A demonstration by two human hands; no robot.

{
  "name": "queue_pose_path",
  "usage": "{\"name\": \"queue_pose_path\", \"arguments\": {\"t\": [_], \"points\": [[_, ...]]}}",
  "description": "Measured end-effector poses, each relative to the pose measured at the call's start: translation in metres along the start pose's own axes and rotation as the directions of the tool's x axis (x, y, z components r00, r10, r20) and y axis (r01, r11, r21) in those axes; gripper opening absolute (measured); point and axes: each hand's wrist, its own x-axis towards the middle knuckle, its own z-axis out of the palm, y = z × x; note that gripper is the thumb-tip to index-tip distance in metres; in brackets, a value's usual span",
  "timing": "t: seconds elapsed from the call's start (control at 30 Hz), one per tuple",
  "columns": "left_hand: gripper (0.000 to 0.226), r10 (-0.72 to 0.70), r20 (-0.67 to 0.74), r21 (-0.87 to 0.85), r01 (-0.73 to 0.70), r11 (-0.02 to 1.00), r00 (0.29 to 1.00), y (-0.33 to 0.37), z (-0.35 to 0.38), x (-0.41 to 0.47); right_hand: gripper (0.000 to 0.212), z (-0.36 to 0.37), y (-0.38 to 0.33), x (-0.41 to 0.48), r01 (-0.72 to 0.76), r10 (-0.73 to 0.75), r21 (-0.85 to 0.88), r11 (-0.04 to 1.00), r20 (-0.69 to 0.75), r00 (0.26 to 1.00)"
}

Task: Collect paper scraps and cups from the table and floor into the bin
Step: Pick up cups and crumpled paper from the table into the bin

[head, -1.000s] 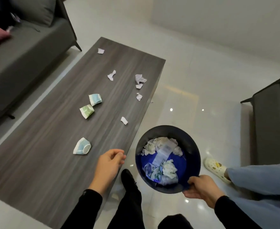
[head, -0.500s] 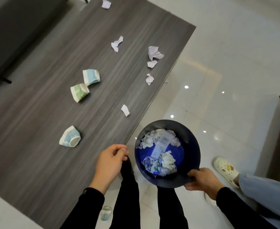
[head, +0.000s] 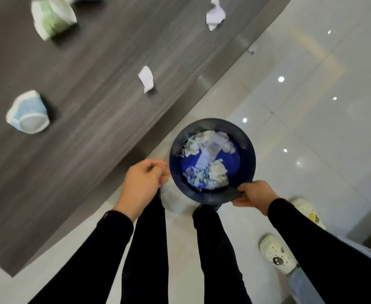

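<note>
A dark blue round bin (head: 249, 150) hangs beside the table edge, with crumpled paper and cups inside it. My right hand (head: 254, 194) grips its near rim. My left hand (head: 144, 182) hovers just left of the bin, fingers curled with nothing seen in them. On the dark wood table (head: 81, 128) lie a crushed blue cup (head: 27, 111), a crushed green cup (head: 53, 17), a white paper scrap (head: 146, 79) and another scrap (head: 215, 17) near the far edge. A small scrap (head: 252, 49) lies on the floor.
My legs in black trousers stand on the glossy tiled floor (head: 311, 106). Another person's white clogs (head: 277, 252) and pale trouser leg are close at the lower right. The table's corner is at the lower left.
The view has tilted down and closer to the table. The bin and both hands keep the same pose; my left hand still hovers by the bin's left rim.
</note>
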Motion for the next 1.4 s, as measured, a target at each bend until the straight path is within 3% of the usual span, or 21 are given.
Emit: {"name": "queue_pose_path", "arguments": {"t": [0.17, 0.33, 0.47, 0.57, 0.7, 0.87, 1.13, 1.23, 1.33, 1.4], "points": [[0.021, -0.037, -0.003, 0.041, 0.037, 0.999, 0.999, -0.021, 0.026, 0.039, 0.006, 0.006, -0.004, 0.055, -0.033, 0.033, -0.022, 0.999, -0.006, 0.999], [0.018, -0.069, 0.005, 0.071, 0.068, 0.995, 0.998, -0.035, 0.043, 0.064, 0.012, 0.011, -0.003, 0.089, -0.083, 0.081, 0.021, 0.996, 0.078, 0.994], [0.018, -0.072, -0.004, 0.092, 0.072, 0.993, 0.997, -0.043, 0.049, 0.083, 0.029, 0.018, -0.006, 0.112, -0.074, 0.069, 0.039, 0.996, 0.113, 0.991], [0.018, -0.068, -0.001, 0.112, 0.068, 0.991, 0.998, -0.047, 0.051, 0.094, 0.024, 0.028, -0.01, 0.123, -0.054, 0.05, 0.026, 0.998, 0.145, 0.988], [0.018, -0.065, 0.011, 0.124, 0.063, 0.99, 0.998, -0.049, 0.053, 0.11, 0.028, 0.038, -0.008, 0.14, -0.08, 0.077, 0.026, 0.996, 0.107, 0.991], [0.022, -0.04, 0.032, 0.156, 0.035, 0.987, 0.999, -0.05, 0.059, 0.126, 0.014, 0.043, 0.0, 0.161, -0.091, 0.094, -0.052, 0.994, 0.06, 0.994], [0.023, -0.061, 0.056, 0.163, 0.052, 0.985, 0.997, -0.054, 0.064, 0.116, 0.026, 0.048, 0.01, 0.166, -0.044, 0.04, -0.116, 0.992, -0.034, 0.999], [0.024, -0.035, 0.083, 0.151, 0.023, 0.988, 0.996, -0.044, 0.061, 0.101, 0.025, 0.044, -0.008, 0.14, 0.047, -0.07, -0.133, 0.99, -0.169, 0.983], [0.023, 0.007, 0.116, 0.113, -0.02, 0.993, 0.993, -0.022, 0.057, 0.076, 0.043, 0.039, -0.046, 0.09, 0.294, -0.321, -0.137, 0.946, -0.267, 0.909], [0.023, 0.063, 0.106, 0.079, -0.072, 0.994, 0.992, -0.002, 0.05, 0.059, 0.033, 0.039, -0.078, 0.048, 0.496, -0.501, -0.092, 0.864, -0.26, 0.825]]}}
